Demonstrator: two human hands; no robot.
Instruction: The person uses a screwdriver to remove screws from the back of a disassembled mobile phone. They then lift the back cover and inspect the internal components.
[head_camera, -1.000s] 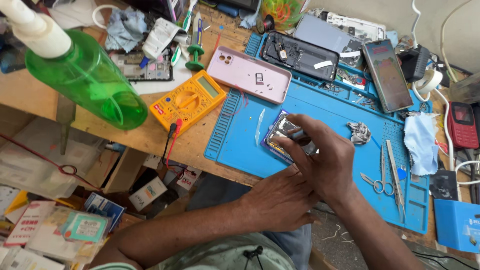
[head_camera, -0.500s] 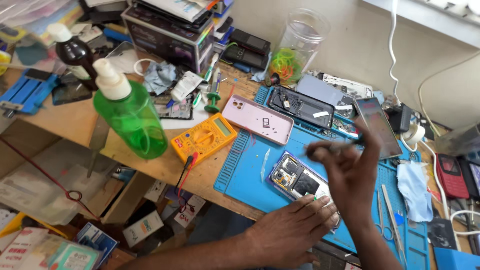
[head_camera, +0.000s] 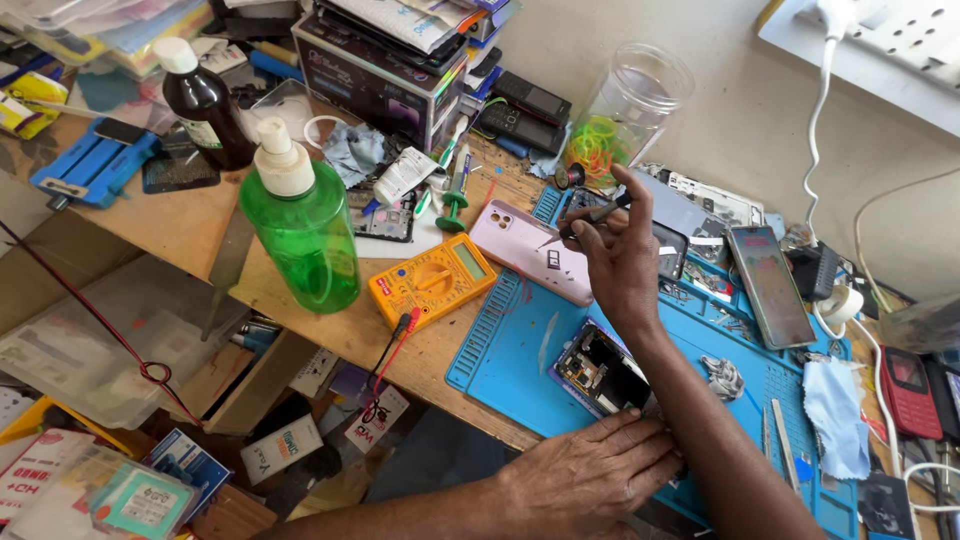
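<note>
Wooden bench (head_camera: 200, 225) is crowded; the blue silicone repair mat (head_camera: 520, 350) covers its right half and is where the work sits. On the mat, near its front edge, lies the opened smartphone (head_camera: 600, 370), back cover off, board and internals exposed, so disassembly looks done at least as far as the shell. The pink back cover (head_camera: 525, 250) lies apart at the mat's top-left corner, overlapping onto the bench. Left hand (head_camera: 585, 480) rests flat at the front edge of the mat, fingers spread, fingertips touching or just beside the phone's lower end, steadying it rather than gripping. Right hand (head_camera: 620, 255) is raised above the mat, well clear of the phone, thumb and forefinger pinching fine tweezers (head_camera: 590, 218) with the tip pointing left; can't tell if anything tiny is held in the tip. Judgement: mid-repair, internals open, no sign of reassembly. Board work and closing up are left. Around: green pump bottle (head_camera: 300, 235) and brown bottle (head_camera: 205, 110) left, yellow multimeter (head_camera: 432, 282) just beside the mat, another smartphone (head_camera: 770, 285) screen-up at the mat's far right, clear jar of rubber bands (head_camera: 625, 115) behind, red keypad phone (head_camera: 905, 390) at the right edge, small metal part (head_camera: 722, 375) right of the open phone.
</note>
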